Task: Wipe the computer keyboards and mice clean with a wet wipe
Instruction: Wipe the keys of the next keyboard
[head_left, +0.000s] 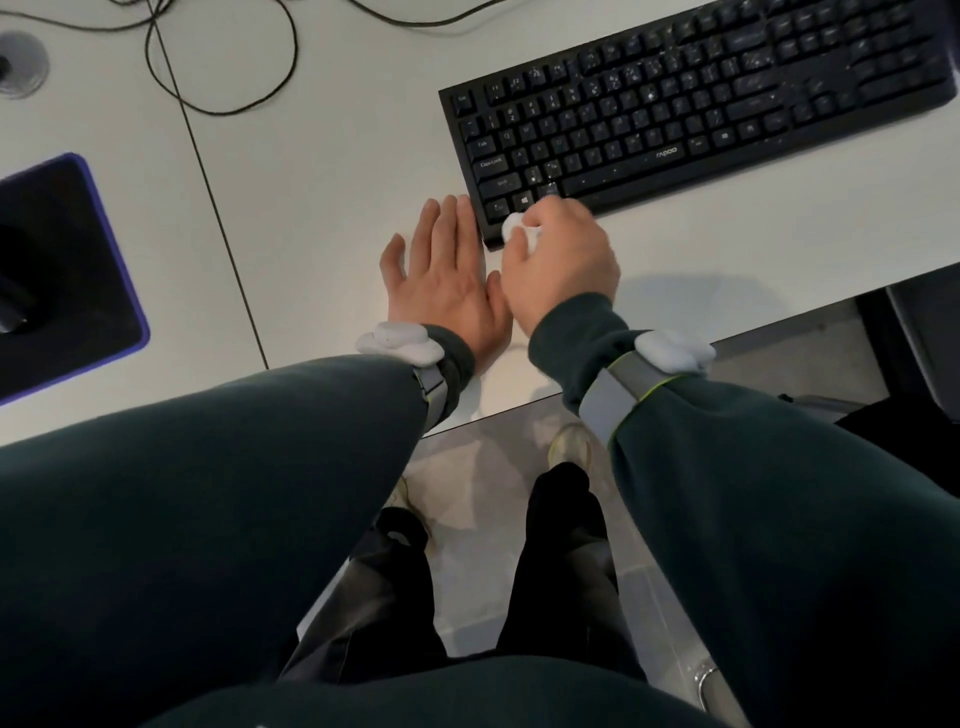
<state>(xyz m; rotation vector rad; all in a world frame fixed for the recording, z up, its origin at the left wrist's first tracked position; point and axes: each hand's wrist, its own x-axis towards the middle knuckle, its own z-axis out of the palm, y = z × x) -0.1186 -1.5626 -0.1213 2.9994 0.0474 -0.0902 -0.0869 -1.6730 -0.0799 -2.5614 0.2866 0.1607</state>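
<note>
Sleeves (208, 519) nearest us. Our left hand (441, 275) flat on desk (337, 182) by front edge, fingers straight, just beside keyboard (701, 104) left end. Our right hand (561, 260) grips wadded wet wipe (514, 227) at keyboard's near-left corner. Mouse pad (67, 270) well apart, left.

Dark green sleeves (218, 467), grey wrist straps (618, 384) with white pods (672, 351).

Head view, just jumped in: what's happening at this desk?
A person works on the black keyboard: the right hand grips a balled white wipe at its near left corner. The left hand lies flat on the white desk beside the keyboard's left edge. The mouse on its purple-edged pad, far left, is untouched.
</note>
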